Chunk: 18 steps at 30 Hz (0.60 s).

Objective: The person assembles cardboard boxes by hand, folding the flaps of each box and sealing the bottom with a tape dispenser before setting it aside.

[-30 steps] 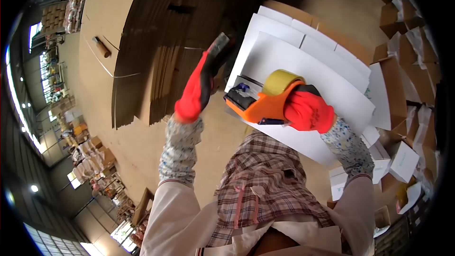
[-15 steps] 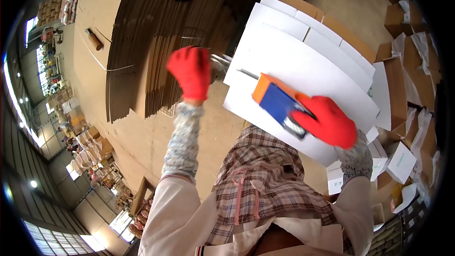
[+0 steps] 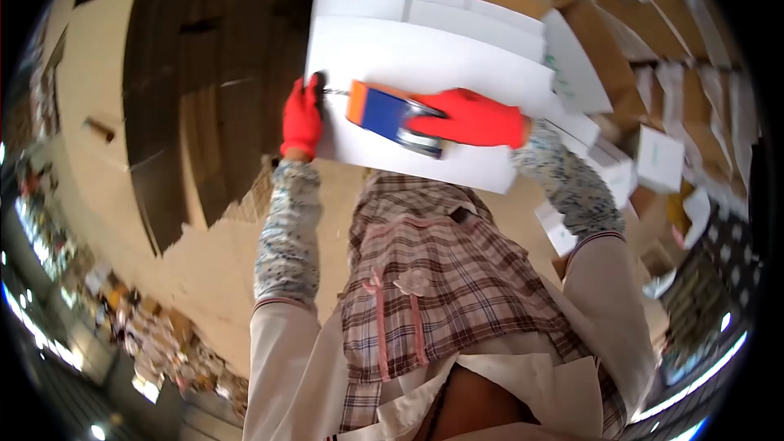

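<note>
A stack of white cardboard sheets (image 3: 441, 53) with brown backs lies before me. My right hand (image 3: 478, 117), in a red glove, is closed around an orange-and-blue hand tool (image 3: 384, 110) with a grey metal part underneath. The tool is over the top sheet, and a thin rod (image 3: 336, 92) sticks out of its orange end toward the left. My left hand (image 3: 302, 118), in a red glove with dark fingertips, is at the stack's left edge beside the rod's tip. Its fingers are curled together; what they grip is hidden.
Tall bundles of flattened brown cardboard (image 3: 167, 114) stand on the left. Small white boxes (image 3: 660, 157) and open brown cartons (image 3: 629, 16) with pale liners fill the right side. Piled goods (image 3: 155, 327) lie farther off at lower left.
My view has turned, and the white stack appears farther left. My left hand has come to the stack's edge from beside it. The tool has moved left in view, still in my right hand.
</note>
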Each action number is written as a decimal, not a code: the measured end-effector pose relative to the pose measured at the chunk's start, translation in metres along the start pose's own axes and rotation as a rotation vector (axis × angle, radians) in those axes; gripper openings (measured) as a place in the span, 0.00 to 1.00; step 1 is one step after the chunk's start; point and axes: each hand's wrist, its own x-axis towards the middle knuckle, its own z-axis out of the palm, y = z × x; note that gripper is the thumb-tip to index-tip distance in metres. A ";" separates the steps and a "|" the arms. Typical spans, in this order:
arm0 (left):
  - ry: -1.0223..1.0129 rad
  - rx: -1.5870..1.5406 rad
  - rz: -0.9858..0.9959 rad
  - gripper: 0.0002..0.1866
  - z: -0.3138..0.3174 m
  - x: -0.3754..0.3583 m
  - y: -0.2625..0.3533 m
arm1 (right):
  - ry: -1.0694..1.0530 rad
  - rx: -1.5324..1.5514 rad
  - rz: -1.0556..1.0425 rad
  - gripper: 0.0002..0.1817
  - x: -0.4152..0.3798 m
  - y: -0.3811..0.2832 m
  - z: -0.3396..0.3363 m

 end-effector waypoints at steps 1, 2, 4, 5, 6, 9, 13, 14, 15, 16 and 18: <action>-0.003 0.170 0.252 0.20 -0.003 -0.003 -0.011 | -0.034 -0.067 0.037 0.22 -0.042 0.024 -0.016; 0.005 0.159 0.302 0.18 -0.004 0.000 -0.017 | -0.070 -0.135 0.071 0.24 -0.084 0.048 -0.031; -0.008 0.173 0.136 0.18 -0.006 0.001 0.005 | -0.009 -0.174 0.391 0.21 -0.177 0.104 -0.054; -0.011 0.189 0.099 0.18 -0.006 -0.001 0.013 | 0.080 -0.152 0.260 0.19 -0.226 0.141 -0.062; -0.011 0.184 0.105 0.18 -0.004 -0.003 0.012 | 0.086 -0.156 0.262 0.19 -0.231 0.150 -0.055; 0.019 0.267 0.179 0.21 0.002 0.001 0.000 | 0.242 -0.451 0.350 0.17 -0.202 0.178 -0.022; 0.021 0.205 0.033 0.23 -0.002 0.009 0.001 | 0.650 -0.723 -0.106 0.15 -0.154 0.200 0.005; -0.009 0.240 0.116 0.23 -0.004 0.003 -0.007 | 0.577 -0.534 -0.057 0.16 -0.162 0.198 0.012; -0.021 0.256 0.205 0.23 -0.001 0.002 -0.007 | 0.506 -0.368 -0.020 0.18 -0.166 0.198 0.007; -0.023 0.216 0.117 0.22 0.000 0.005 -0.007 | 0.427 -0.368 0.093 0.25 -0.155 0.206 0.000; -0.022 0.118 0.010 0.25 -0.002 0.005 0.012 | 0.629 -0.641 -0.131 0.24 -0.137 0.188 0.001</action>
